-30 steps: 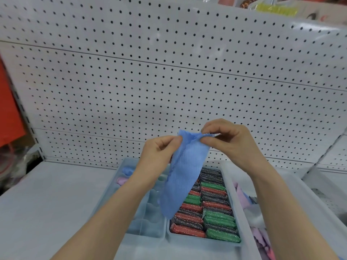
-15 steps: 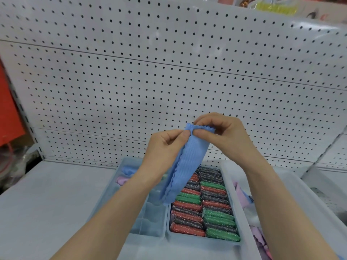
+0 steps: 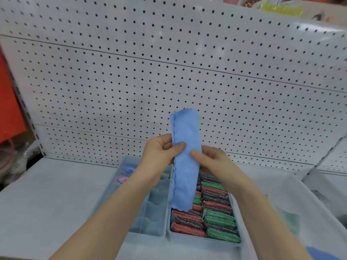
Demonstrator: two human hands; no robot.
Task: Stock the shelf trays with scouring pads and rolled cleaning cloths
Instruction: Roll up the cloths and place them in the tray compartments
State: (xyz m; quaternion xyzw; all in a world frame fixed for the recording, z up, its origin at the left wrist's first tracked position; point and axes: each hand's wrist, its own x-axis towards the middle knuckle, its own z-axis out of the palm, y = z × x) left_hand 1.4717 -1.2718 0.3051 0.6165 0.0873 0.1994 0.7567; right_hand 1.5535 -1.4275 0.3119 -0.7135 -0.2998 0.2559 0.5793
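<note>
A blue cleaning cloth, folded into a long upright strip, is pinched at its middle by both hands above the trays. My left hand grips its left edge and my right hand grips its right edge. Below, a pale tray is packed with red, green and dark glittery scouring pads in rows. To its left a divided tray holds a blue rolled cloth and a pink rolled cloth at its far end.
A white pegboard wall rises behind the shelf. A larger pale bin stands at the right, its contents blurred. Red goods hang at the far left.
The cloth hung down from my fingertips before; now it stands upright as a narrower folded strip, and both hands have slid down to grip its middle.
</note>
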